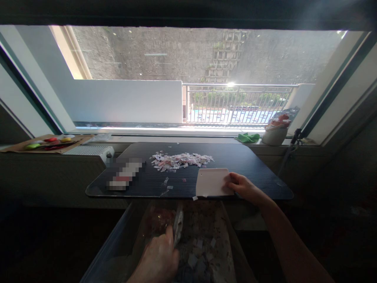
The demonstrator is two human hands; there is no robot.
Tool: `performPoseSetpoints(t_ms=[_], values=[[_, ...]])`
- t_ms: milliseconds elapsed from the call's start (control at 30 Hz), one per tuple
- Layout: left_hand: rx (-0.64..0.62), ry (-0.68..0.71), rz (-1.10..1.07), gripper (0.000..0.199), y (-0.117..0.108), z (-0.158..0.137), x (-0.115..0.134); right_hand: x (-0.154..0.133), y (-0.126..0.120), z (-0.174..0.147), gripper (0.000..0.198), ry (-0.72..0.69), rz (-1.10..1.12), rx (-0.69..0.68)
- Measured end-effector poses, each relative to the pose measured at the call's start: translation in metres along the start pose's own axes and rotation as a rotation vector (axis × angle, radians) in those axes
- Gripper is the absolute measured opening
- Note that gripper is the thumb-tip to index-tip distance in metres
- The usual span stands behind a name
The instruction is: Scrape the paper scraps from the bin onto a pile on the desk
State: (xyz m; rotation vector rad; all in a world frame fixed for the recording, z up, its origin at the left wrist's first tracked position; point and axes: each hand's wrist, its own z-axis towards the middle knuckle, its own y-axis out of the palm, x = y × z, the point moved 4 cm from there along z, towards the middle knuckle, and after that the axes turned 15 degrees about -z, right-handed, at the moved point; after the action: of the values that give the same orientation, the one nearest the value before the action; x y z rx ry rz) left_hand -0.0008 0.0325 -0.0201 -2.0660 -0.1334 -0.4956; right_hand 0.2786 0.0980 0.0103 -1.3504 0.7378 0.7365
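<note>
At the table's near edge, my right hand pinches the right side of a white plastic scraper, a flat sheet with rounded corners and a small corner hole. Left of the scraper, a heap of small paper scraps lies on the dark table, with a few loose bits nearer the edge. Below the table, my left hand is closed around a pale, speckled fold of a clear plastic bag. More paper scraps show dimly inside the bag.
A blurred-out item lies on the table's left. Behind are a radiator and cardboard holding colourful objects. On the right sill sit a green cloth and a pale pot. A large window fills the background.
</note>
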Motion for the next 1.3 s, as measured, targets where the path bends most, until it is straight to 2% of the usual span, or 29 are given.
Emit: performPoseSetpoints(t_ms=[167,367,533,733,967,1167,1300], values=[[0.005,-0.011,0.004,0.048,0.0,0.0,0.0,0.014,-0.015,-0.008,0.018,0.041,-0.054,0.086],[0.001,0.003,0.005,0.044,-0.003,-0.002,0.002,0.012,-0.014,-0.017,0.019,0.038,-0.007,0.042],[-0.014,-0.005,0.023,0.045,-0.001,-0.001,0.0,0.014,-0.019,-0.017,0.02,0.081,-0.069,0.154],[-0.002,0.028,-0.007,0.042,-0.002,-0.001,0.002,0.009,-0.017,-0.026,0.022,0.089,-0.028,0.046],[-0.023,-0.022,-0.004,0.043,-0.004,-0.002,0.003,0.002,-0.009,-0.014,0.022,0.047,-0.018,0.12],[0.011,0.011,0.011,0.044,0.001,-0.001,0.0,-0.001,-0.008,-0.017,0.02,0.022,0.009,0.019],[0.022,0.024,0.004,0.044,0.002,0.0,-0.002,0.001,-0.013,-0.018,0.02,0.019,-0.009,0.115]])
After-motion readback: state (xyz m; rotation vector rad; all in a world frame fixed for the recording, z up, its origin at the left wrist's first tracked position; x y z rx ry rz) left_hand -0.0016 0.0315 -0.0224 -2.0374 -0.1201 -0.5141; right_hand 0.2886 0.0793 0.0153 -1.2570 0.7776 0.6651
